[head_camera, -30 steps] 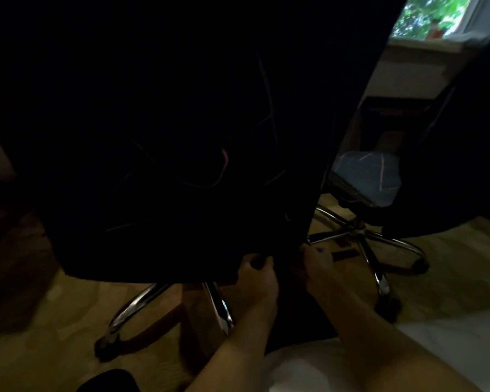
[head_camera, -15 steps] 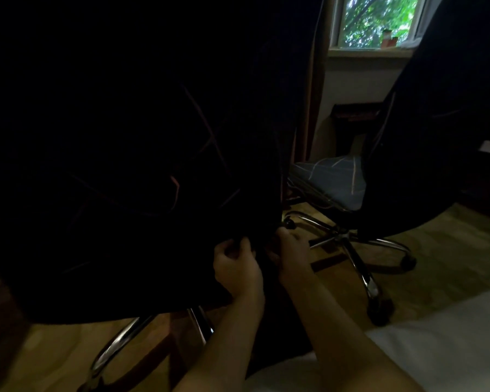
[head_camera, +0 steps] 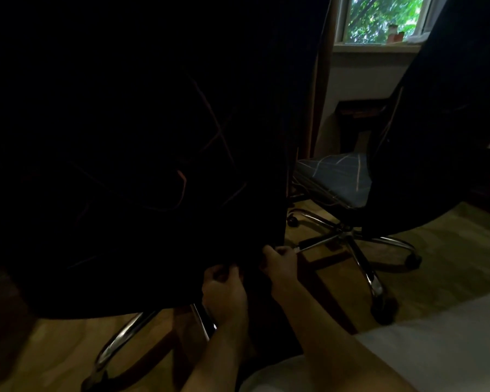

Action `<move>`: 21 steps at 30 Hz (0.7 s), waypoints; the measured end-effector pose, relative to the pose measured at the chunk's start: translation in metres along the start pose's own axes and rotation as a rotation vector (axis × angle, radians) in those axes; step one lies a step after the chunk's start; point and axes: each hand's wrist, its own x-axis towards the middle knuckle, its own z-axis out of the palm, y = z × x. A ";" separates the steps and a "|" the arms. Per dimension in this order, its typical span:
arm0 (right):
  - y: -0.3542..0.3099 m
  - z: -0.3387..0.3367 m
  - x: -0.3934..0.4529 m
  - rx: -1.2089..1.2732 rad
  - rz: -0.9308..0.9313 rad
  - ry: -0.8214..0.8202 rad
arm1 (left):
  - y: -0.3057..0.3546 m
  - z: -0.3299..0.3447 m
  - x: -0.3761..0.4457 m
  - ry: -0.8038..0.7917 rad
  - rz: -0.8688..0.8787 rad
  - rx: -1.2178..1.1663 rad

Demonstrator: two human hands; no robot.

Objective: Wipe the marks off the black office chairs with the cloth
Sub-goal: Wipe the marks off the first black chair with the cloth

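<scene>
The near black office chair's back [head_camera: 130, 165] fills the left of the view, with faint pinkish line marks [head_camera: 210, 131] on it. My left hand [head_camera: 224, 290] and my right hand [head_camera: 280, 264] sit close together at its lower right corner, fingers curled. Both seem to pinch a dark cloth [head_camera: 256, 301] that hangs down between my forearms; the dim light makes it hard to tell cloth from chair. The second black chair [head_camera: 450, 137] stands at the right, its seat [head_camera: 337, 176] crossed by pale lines.
Chrome star bases with castors stand under the near chair [head_camera: 119, 340] and the second chair [head_camera: 359, 250] on a wooden floor. A window [head_camera: 379, 18] is at the back. A white surface [head_camera: 436, 349] lies at the lower right.
My view has swung and come closer, bringing the window and second chair into sight. Both hands stay together at the chair's lower corner, the right now a little higher than the left.
</scene>
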 end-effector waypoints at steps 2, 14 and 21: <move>-0.001 0.001 0.003 0.012 0.016 0.027 | 0.000 -0.001 0.001 -0.016 -0.036 -0.007; -0.010 0.022 -0.015 -0.016 -0.162 0.029 | 0.038 -0.009 0.015 0.010 0.156 -0.040; 0.015 0.038 -0.014 -0.056 0.042 0.010 | 0.003 -0.048 0.024 -0.005 -0.065 -0.008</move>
